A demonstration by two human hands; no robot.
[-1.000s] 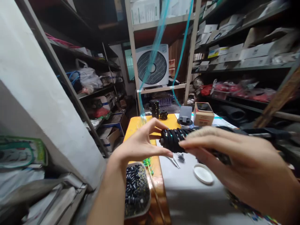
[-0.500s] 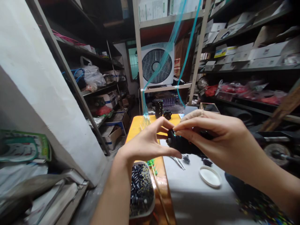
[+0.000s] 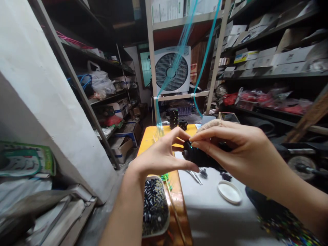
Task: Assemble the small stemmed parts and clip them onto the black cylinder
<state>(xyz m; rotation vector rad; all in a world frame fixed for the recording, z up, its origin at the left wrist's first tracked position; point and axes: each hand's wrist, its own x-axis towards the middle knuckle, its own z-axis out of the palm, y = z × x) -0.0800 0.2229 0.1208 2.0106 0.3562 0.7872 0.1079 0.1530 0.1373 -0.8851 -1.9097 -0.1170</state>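
Over the table, a black cylinder-shaped piece (image 3: 196, 158) with a rounded rim at its left end lies between my hands. My left hand (image 3: 156, 159) curls round that end, its thumb along the underside and its fingers at the far side. Thumb and index fingertip of my right hand (image 3: 230, 147) pinch together at the top of the rim. A small teal glint shows just under that pinch; what the fingertips hold is too small to make out. My right hand covers the piece's right part.
A tub of small black parts (image 3: 155, 208) stands by my left forearm. On the white surface lie a round white lid (image 3: 230, 192) and tweezers (image 3: 194, 177). Stacked black spools (image 3: 173, 119) stand at the back. Teal strands (image 3: 205, 65) hang before a box fan (image 3: 172, 70).
Hardly anything differs. Both hands stay in place on the black piece, and the hanging teal strands in front of the fan have swayed slightly.
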